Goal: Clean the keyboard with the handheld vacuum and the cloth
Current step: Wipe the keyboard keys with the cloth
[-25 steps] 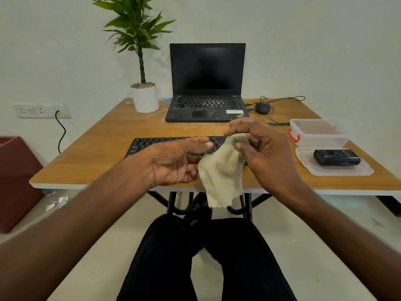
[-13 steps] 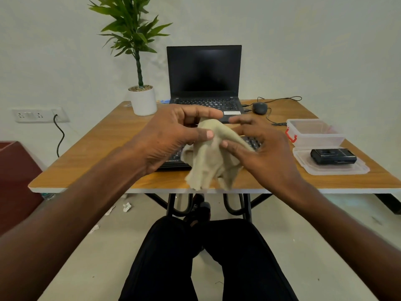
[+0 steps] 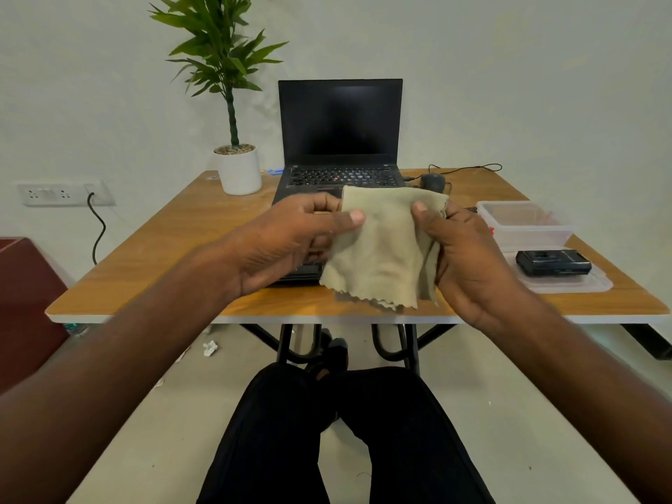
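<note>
Keyboard (image 3: 298, 273), black and flat, is mostly hidden on the wooden table (image 3: 152, 271) behind a beige scalloped-edge cloth (image 3: 381, 249), pinched at its upper corners by the left hand (image 3: 291, 241) and right hand (image 3: 469, 256). Keys could be missed if it bunches.

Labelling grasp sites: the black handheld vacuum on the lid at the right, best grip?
Probably take the handheld vacuum across its narrow depth, mid-body, coming from above. It lies flat, long side across, alone on the clear lid, top unobstructed; the clear box behind leaves a gap. Both hands hold the cloth.
</note>
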`<action>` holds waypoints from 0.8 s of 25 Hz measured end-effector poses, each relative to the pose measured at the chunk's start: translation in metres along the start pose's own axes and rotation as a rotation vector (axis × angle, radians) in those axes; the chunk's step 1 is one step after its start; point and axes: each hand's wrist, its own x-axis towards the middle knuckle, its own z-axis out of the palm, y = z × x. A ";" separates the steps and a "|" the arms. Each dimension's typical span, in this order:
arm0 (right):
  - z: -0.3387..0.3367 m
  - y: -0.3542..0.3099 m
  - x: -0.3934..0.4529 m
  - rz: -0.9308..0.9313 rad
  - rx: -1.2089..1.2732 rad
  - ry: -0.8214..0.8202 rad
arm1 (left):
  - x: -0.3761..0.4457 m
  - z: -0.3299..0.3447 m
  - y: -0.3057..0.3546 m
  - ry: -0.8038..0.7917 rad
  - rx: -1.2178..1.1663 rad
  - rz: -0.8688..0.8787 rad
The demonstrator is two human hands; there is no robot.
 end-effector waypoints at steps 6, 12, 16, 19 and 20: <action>-0.004 0.015 0.007 0.273 -0.020 -0.028 | 0.007 0.000 -0.023 0.000 -0.292 -0.103; -0.007 0.023 0.006 0.333 -0.129 -0.021 | 0.008 0.005 -0.025 -0.021 -0.300 -0.181; -0.009 0.026 0.008 0.232 -0.197 -0.036 | 0.008 0.004 -0.035 -0.001 -0.288 -0.139; -0.011 0.019 0.008 0.026 -0.191 -0.092 | 0.009 0.001 -0.034 0.001 -0.172 0.040; -0.013 0.016 0.008 -0.006 -0.263 -0.098 | 0.009 -0.001 -0.034 0.034 -0.097 0.071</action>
